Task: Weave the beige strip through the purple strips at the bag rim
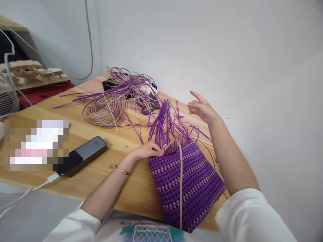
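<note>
A purple woven basket [186, 183] with beige stripes rests tilted at the table's front edge, many loose purple strands [164, 121] fanning from its top. My left hand [148, 150] is at the upper left corner of the weave, thumb and fingers pinched on a beige strip [181, 181]. That strip arches up from the pinch and hangs down across the basket's face. My right hand [202, 108] is raised in the air beyond the basket, index finger stretched out, with nothing seen in it.
Coiled beige strips [106, 109] and tangled purple strands lie at the back of the wooden table [126, 183]. A power bank [85, 154] with a white cable [37, 186] lies left. A white wall [214, 43] rises behind. Further left are a red cloth [45, 92] and a wire mesh basket [8, 97].
</note>
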Motion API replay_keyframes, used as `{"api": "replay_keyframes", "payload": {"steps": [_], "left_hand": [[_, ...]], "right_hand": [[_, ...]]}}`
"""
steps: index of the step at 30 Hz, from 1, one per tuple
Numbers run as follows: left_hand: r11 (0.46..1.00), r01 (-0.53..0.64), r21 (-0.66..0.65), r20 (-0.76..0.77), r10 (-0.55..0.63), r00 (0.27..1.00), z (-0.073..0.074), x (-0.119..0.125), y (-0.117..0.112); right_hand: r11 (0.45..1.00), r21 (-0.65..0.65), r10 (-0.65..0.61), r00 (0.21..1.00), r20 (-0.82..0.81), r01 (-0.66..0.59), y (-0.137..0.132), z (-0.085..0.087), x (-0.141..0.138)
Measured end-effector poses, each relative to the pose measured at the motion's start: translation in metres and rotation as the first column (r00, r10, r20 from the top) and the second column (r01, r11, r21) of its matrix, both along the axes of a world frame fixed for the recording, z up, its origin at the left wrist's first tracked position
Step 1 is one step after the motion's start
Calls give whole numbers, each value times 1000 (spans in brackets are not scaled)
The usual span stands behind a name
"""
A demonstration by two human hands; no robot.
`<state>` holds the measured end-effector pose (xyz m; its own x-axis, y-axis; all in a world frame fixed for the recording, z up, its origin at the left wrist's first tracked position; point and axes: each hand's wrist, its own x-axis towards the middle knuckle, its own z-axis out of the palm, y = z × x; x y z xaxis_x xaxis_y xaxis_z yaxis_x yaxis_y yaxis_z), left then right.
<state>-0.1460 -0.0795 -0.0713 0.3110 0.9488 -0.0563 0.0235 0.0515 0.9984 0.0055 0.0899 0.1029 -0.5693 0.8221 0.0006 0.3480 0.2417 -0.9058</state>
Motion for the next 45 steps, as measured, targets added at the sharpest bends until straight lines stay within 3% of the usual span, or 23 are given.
{"api": "replay_keyframes", "payload": {"steps": [2,4,7,9,11,15,20,25,34,37,42,45], "left_hand": [[1000,-1,-4,12,1,1000,0,0,0],[1000,3,-8,15,-3,1000,0,0,0],[1000,10,-8,9,-9,1000,1,0,0],[1000,10,-10,5,-10,1000,2,0,0],[1000,7,-11,-6,-7,1000,2,0,0],[1000,-2,2,-27,2,1000,1,0,0],[1000,-16,-16,-5,16,1000,1,-5,-1],[989,-8,-145,47,15,999,3,-6,-2],[943,-174,-283,32,190,981,7,12,5],[943,-196,-268,-10,201,980,7,13,5],[956,-234,-176,-129,213,968,8,15,1],[942,-325,-80,-209,303,930,8,18,-4]], "right_hand": [[1000,-21,6,995,103,-4,1,5,-1],[987,-64,159,951,265,-148,-10,0,-4],[889,-159,451,760,467,-430,-36,-19,-12],[832,-220,540,649,536,-510,-50,-35,-20],[791,-314,606,606,515,-524,-57,-51,-27],[750,-472,648,658,385,-463,-52,-77,-36],[830,-405,533,759,374,-383,-44,-94,-38],[890,-370,410,824,391,-267,-50,-98,-38],[916,-306,354,885,303,-262,-62,-100,-44],[879,-364,429,844,321,-308,-61,-96,-38],[755,-531,633,641,433,-386,-53,-84,-19],[734,-537,662,612,431,-416,-51,-82,-12]]}}
